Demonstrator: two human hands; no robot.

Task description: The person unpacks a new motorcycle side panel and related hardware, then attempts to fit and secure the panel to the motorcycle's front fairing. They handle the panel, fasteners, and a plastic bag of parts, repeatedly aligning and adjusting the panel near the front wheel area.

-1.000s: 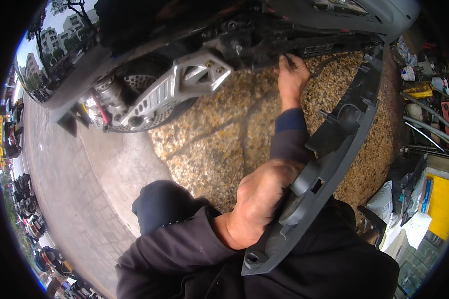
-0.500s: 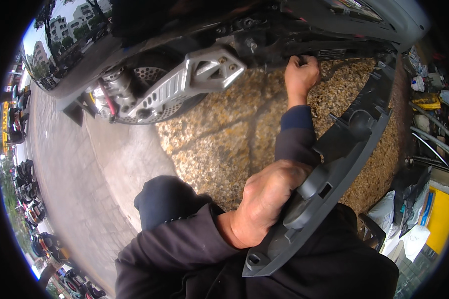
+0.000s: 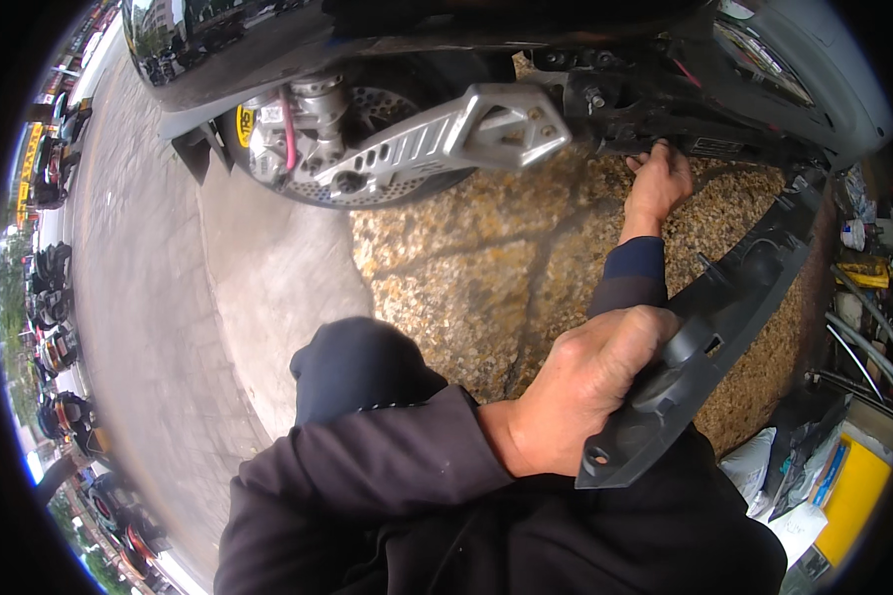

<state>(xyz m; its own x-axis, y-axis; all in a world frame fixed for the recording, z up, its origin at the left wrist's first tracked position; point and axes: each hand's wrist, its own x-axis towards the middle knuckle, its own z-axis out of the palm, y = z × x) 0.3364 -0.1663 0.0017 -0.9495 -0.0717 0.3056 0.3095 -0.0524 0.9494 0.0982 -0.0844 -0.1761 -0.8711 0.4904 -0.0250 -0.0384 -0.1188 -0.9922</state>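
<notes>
My left hand (image 3: 600,382) is closed around the near end of a long dark grey plastic trim panel (image 3: 739,312). The panel slants up to the right, its inner side with clips and a round recess showing. Its far end meets the scooter's grey body (image 3: 843,124); whether it is joined there I cannot tell. Beyond the left hand, my right hand (image 3: 662,188) reaches up to the black underside (image 3: 754,151) of the scooter. Its fingers are curled against the lower edge, and their tips are partly hidden. To its left is a silver metal bracket (image 3: 511,124).
A wheel with a perforated brake disc (image 3: 387,188) stands behind the bracket. Below lies pebbled ground (image 3: 446,297), with pale concrete (image 3: 278,288) on the left. Along the right side are tools, bags and a yellow board (image 3: 856,501). Parked motorbikes (image 3: 60,347) line the far left.
The view has shifted, so the scooter and both hands sit farther right. The right hand's fingers look less tightly bunched at the underside. The left hand still grips the trim panel.
</notes>
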